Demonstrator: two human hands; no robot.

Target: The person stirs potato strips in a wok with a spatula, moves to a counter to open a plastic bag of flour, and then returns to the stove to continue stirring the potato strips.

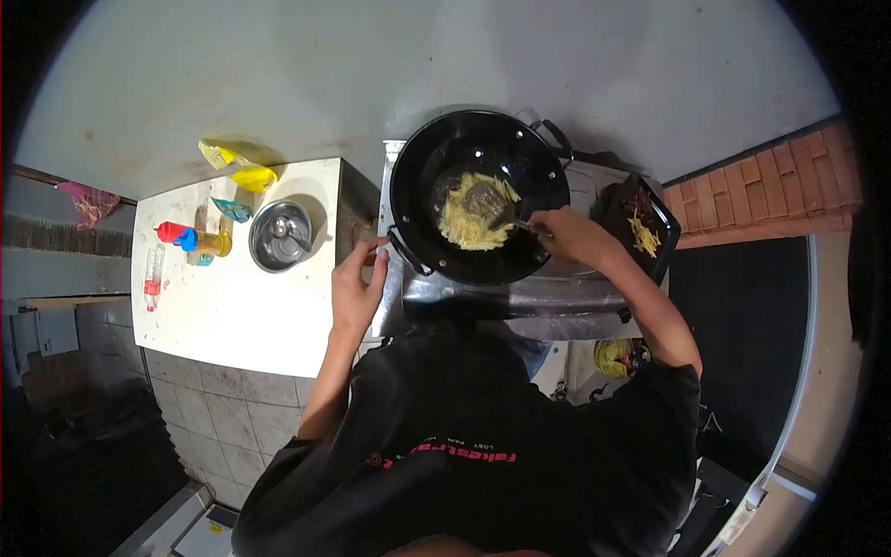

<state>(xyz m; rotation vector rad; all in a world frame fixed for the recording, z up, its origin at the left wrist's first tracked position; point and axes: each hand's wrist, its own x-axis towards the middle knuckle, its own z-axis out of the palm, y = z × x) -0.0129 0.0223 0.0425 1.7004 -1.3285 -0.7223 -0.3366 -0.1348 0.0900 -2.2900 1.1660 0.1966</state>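
A black wok (422, 167) rests on the stove and holds pale yellow potato-like strips (475, 232). My right hand (580, 239) is closed around the handle of a metal spatula (484, 199), whose rounded head lies among the strips. At the wok's near left rim, my left hand (355, 288) has its thumb and fingertips pinched at the dark side handle (408, 253). How far those fingers wrap round the handle is hard to see.
Right of the wok, a black tray (666, 223) holds more yellow strips and dark pieces. On the white table (223, 320) at left stand a steel bowl (280, 237) with a spoon in it, a yellow packet (246, 172), sauce bottles (213, 241) and a clear bottle (153, 278).
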